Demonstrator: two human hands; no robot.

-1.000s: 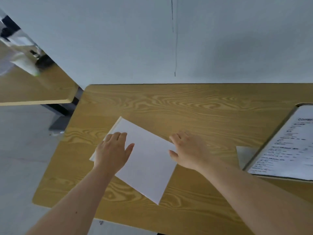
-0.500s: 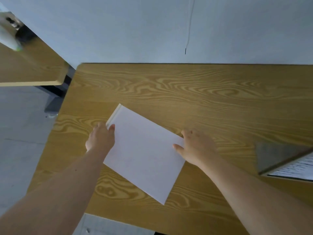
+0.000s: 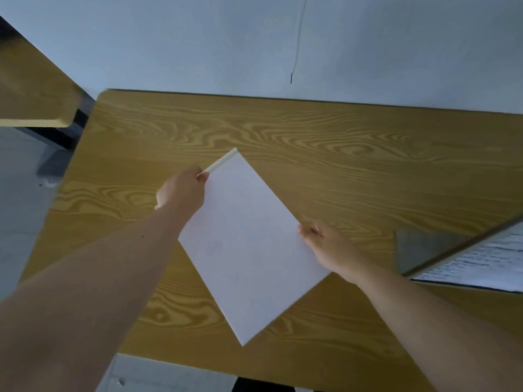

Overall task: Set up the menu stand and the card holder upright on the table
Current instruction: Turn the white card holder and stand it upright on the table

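Centrally over the wooden counter (image 3: 311, 154): white card holder (image 3: 249, 250), tilted, gripped at its upper-left edge by left hand (image 3: 181, 190) and at right edge by right hand (image 3: 328, 244), fingers closed. Right edge of frame: printed menu stand (image 3: 478, 258), lying flat.

**Layout: card holder mid-table, menu stand at right edge**

Flat white rectangular card holder (image 3: 249, 244) sat over the middle of the wood-grain table (image 3: 311, 142), turned diagonally. Left hand (image 3: 181, 190) gripped its far-left edge, right hand (image 3: 328, 244) its right edge. Printed menu stand (image 3: 481, 256) lay at the table's right side, near the right hand. Second wooden table (image 3: 31, 89) stood apart to the far left. Wall (image 3: 198, 38) ran behind the table.
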